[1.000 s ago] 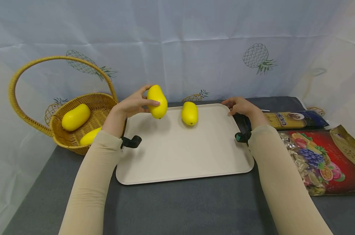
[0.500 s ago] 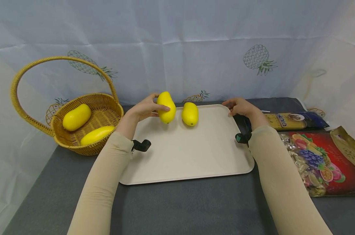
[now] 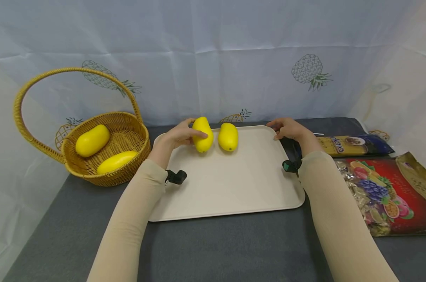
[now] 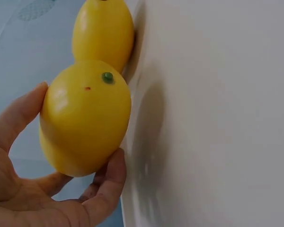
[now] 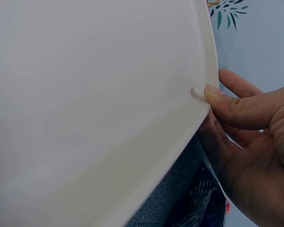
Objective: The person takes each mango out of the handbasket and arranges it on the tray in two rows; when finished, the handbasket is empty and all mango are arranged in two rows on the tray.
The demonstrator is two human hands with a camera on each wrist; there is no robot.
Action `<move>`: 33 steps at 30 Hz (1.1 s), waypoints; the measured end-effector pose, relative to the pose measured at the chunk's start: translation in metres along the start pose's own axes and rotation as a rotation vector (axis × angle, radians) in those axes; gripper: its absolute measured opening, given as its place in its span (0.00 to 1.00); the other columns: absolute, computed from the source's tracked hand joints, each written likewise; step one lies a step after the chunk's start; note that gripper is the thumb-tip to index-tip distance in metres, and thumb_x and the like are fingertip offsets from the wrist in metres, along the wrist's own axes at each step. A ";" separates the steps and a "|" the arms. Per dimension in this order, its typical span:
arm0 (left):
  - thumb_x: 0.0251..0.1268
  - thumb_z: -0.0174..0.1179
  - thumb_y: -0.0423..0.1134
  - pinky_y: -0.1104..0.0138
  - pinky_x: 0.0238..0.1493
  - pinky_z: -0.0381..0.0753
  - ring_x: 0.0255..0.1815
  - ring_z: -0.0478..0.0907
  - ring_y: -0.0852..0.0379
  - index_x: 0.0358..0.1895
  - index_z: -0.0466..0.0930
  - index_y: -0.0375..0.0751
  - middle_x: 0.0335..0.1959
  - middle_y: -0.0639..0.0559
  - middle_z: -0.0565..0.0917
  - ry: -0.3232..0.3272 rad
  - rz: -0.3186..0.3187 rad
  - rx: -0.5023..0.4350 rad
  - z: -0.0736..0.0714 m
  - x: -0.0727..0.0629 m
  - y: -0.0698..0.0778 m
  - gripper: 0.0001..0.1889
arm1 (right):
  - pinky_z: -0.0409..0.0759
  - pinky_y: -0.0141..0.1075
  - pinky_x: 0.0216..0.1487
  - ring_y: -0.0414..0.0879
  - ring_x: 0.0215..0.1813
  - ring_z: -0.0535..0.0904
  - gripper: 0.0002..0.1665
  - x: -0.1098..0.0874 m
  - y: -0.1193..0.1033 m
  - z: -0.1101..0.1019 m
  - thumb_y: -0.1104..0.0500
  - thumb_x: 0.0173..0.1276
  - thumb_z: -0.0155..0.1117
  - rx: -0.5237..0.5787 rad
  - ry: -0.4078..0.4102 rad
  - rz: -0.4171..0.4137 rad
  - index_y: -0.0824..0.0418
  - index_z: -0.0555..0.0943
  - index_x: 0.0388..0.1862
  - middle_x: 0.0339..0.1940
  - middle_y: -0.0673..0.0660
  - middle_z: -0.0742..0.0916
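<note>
My left hand (image 3: pixel 180 135) grips a smooth yellow mango (image 3: pixel 203 137) with thumb on one side and fingers on the other. It is close over the back left of a cream tray (image 3: pixel 230 184). A second yellow mango (image 3: pixel 228 137) rests on the tray just to the right. In the left wrist view, the held mango (image 4: pixel 85 123) shows a small green stem nub, and its shadow falls on the tray. My right hand (image 3: pixel 289 128) pinches the tray's back right corner; in the right wrist view the thumb (image 5: pixel 222 101) lies on top of the rim.
A wicker basket (image 3: pixel 142 156) with a tall handle stands to the left, holding two more yellow mangoes (image 3: pixel 93 141). On the right lie a yellow and dark-blue packet (image 3: pixel 354 144) and a red bag (image 3: pixel 392 196) with fruit pictures. A white pineapple-print cloth (image 3: pixel 213 78) hangs behind.
My left hand has carried the mango right and down, from the tray's left end to beside the second mango. The right hand has stayed at the tray corner.
</note>
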State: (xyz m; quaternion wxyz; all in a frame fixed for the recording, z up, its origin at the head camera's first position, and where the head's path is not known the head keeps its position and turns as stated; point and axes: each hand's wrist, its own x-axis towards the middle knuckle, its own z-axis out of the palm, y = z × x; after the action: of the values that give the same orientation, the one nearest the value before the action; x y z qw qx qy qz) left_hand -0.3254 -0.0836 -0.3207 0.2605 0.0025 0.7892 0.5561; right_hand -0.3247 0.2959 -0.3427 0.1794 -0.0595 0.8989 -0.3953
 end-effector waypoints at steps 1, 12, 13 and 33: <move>0.60 0.68 0.36 0.55 0.71 0.74 0.64 0.72 0.45 0.80 0.42 0.50 0.73 0.39 0.63 0.002 -0.004 0.008 0.001 0.001 0.000 0.51 | 0.75 0.53 0.63 0.66 0.65 0.69 0.37 0.000 0.000 0.000 0.73 0.67 0.58 0.000 0.000 0.001 0.66 0.62 0.75 0.67 0.74 0.70; 0.59 0.69 0.36 0.53 0.71 0.74 0.70 0.70 0.41 0.80 0.43 0.50 0.76 0.40 0.60 0.008 -0.028 0.071 0.007 0.006 -0.004 0.51 | 0.75 0.53 0.62 0.67 0.65 0.69 0.38 0.004 0.004 -0.001 0.73 0.67 0.59 -0.004 -0.003 0.007 0.65 0.62 0.76 0.68 0.74 0.69; 0.59 0.69 0.36 0.53 0.71 0.74 0.70 0.70 0.41 0.80 0.43 0.50 0.76 0.40 0.59 0.011 -0.027 0.071 0.007 0.006 -0.004 0.51 | 0.74 0.53 0.62 0.67 0.65 0.69 0.38 0.004 0.004 -0.001 0.73 0.67 0.59 -0.003 -0.003 0.007 0.65 0.62 0.76 0.68 0.74 0.69; 0.65 0.66 0.45 0.55 0.69 0.77 0.68 0.72 0.43 0.80 0.43 0.45 0.76 0.40 0.59 0.035 -0.022 0.146 0.012 0.009 -0.004 0.48 | 0.74 0.55 0.63 0.66 0.65 0.69 0.39 0.005 0.004 -0.001 0.73 0.66 0.58 -0.013 0.002 0.022 0.65 0.61 0.76 0.68 0.73 0.69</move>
State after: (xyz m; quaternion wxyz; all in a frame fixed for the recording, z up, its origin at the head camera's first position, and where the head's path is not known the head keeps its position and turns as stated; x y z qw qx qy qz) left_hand -0.3272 -0.0724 -0.3306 0.2519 0.0032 0.8320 0.4943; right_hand -0.3297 0.2978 -0.3464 0.1822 -0.0503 0.9023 -0.3875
